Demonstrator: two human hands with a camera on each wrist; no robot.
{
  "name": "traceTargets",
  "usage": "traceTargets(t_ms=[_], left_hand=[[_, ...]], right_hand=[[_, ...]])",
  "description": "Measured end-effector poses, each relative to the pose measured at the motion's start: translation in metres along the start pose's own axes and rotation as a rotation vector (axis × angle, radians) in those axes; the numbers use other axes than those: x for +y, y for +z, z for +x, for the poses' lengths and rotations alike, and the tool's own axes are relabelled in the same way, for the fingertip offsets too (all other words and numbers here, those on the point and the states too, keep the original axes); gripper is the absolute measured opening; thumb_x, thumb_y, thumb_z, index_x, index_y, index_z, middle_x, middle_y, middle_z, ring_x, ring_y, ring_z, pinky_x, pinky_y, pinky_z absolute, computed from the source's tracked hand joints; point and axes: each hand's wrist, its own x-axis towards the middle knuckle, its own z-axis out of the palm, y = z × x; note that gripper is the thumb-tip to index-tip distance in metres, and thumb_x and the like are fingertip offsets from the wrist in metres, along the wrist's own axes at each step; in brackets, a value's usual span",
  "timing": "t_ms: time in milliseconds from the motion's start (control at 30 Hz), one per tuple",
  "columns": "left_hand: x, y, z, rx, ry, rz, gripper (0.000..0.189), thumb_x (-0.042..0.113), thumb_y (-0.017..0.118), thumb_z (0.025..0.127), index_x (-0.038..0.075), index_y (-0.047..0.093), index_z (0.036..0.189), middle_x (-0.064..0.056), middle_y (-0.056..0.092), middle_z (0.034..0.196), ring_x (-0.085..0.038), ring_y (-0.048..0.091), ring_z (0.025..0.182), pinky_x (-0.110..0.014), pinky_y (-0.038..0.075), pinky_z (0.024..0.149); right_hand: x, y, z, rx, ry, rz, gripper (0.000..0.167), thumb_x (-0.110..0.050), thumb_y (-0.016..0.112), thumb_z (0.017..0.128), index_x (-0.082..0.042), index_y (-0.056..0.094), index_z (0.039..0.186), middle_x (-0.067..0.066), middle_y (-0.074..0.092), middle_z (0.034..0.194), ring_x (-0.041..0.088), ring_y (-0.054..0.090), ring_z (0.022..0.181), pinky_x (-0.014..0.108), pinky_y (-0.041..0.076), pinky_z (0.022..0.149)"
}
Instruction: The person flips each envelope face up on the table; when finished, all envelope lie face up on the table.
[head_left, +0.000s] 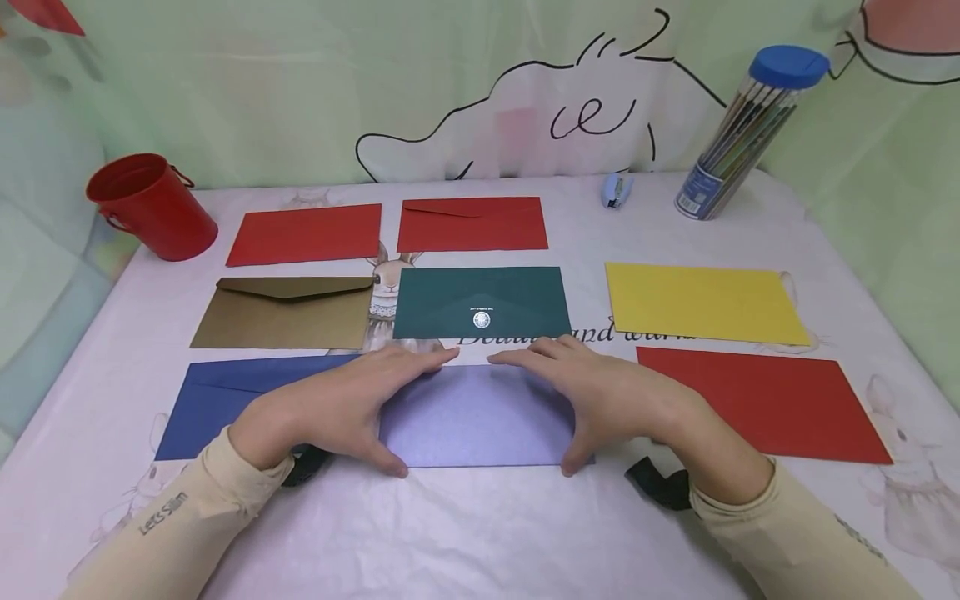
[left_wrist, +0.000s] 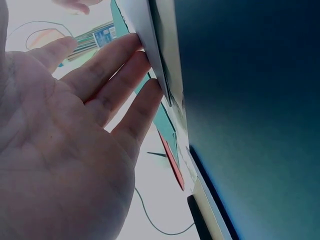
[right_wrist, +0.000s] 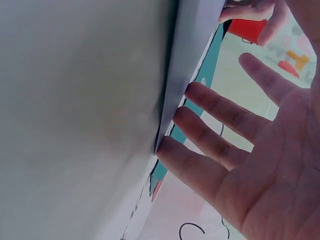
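A lavender envelope [head_left: 480,421] lies flat on the cloth in front of me, between both hands. My left hand [head_left: 341,404] spans its left end, thumb at the front edge and fingers toward the back. At the right end my right hand [head_left: 600,387] mirrors this, with its thumb by the front right corner. Both wrist views show fairly straight fingers, their tips right at the envelope's edge. Under the left wrist a blue envelope [head_left: 217,408] is partly covered. Behind the lavender one lies a dark green envelope [head_left: 480,292] with a small white emblem.
Right of the hands are a red envelope [head_left: 765,408] and a yellow envelope [head_left: 705,304]. A gold envelope [head_left: 288,321] and two red ones lie behind, left and centre. A red bucket [head_left: 153,208], a small sharpener [head_left: 617,192] and a pencil tube [head_left: 742,137] stand along the back.
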Motion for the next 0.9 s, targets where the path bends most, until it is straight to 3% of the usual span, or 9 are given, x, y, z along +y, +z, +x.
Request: traceTargets(t_ms=[267,467,633,800,900], left_hand=[[0.003,-0.002,0.0,-0.009,-0.02,-0.011,0.123,0.041,0.094,0.065,0.018,0.021,0.162,-0.002,0.042,0.153,-0.02,0.039,0.134,-0.046,0.039,0.107],[0.004,-0.006,-0.001,-0.042,-0.07,-0.124,0.127,0.035,0.093,0.069,0.026,0.009,0.163,0.001,0.048,0.15,-0.01,0.034,0.143,-0.041,0.03,0.114],[0.008,-0.012,-0.005,-0.077,-0.092,-0.168,0.115,0.031,0.088,0.075,0.035,0.015,0.162,-0.001,0.058,0.14,-0.006,0.047,0.133,-0.04,0.04,0.107],[0.01,-0.017,-0.008,-0.033,-0.022,-0.167,0.101,0.026,0.083,0.079,0.035,0.025,0.161,-0.001,0.068,0.126,-0.005,0.062,0.115,-0.039,0.05,0.094],[0.009,-0.018,-0.009,0.023,0.048,-0.206,0.094,0.02,0.08,0.081,0.028,0.031,0.159,-0.002,0.071,0.118,-0.005,0.066,0.108,-0.038,0.053,0.088]], right_hand=[[0.0,-0.001,-0.001,-0.014,0.016,0.014,0.117,-0.027,0.099,0.057,-0.035,0.035,0.155,0.003,0.044,0.143,0.027,0.039,0.129,0.046,0.054,0.087],[0.001,-0.006,-0.005,-0.022,0.014,0.083,0.114,-0.025,0.097,0.061,-0.027,0.034,0.156,-0.001,0.049,0.14,0.023,0.045,0.124,0.043,0.05,0.095],[0.001,-0.017,-0.009,-0.053,0.012,0.145,0.112,-0.019,0.093,0.067,-0.025,0.027,0.158,-0.001,0.056,0.136,0.02,0.052,0.123,0.045,0.045,0.102],[-0.005,-0.028,-0.015,-0.093,0.02,0.206,0.108,-0.013,0.09,0.072,-0.03,0.026,0.158,-0.007,0.065,0.121,0.018,0.059,0.117,0.046,0.05,0.096],[-0.007,-0.031,-0.017,-0.098,0.006,0.208,0.103,-0.011,0.087,0.074,-0.03,0.028,0.157,-0.012,0.068,0.112,0.015,0.06,0.112,0.044,0.051,0.092]])
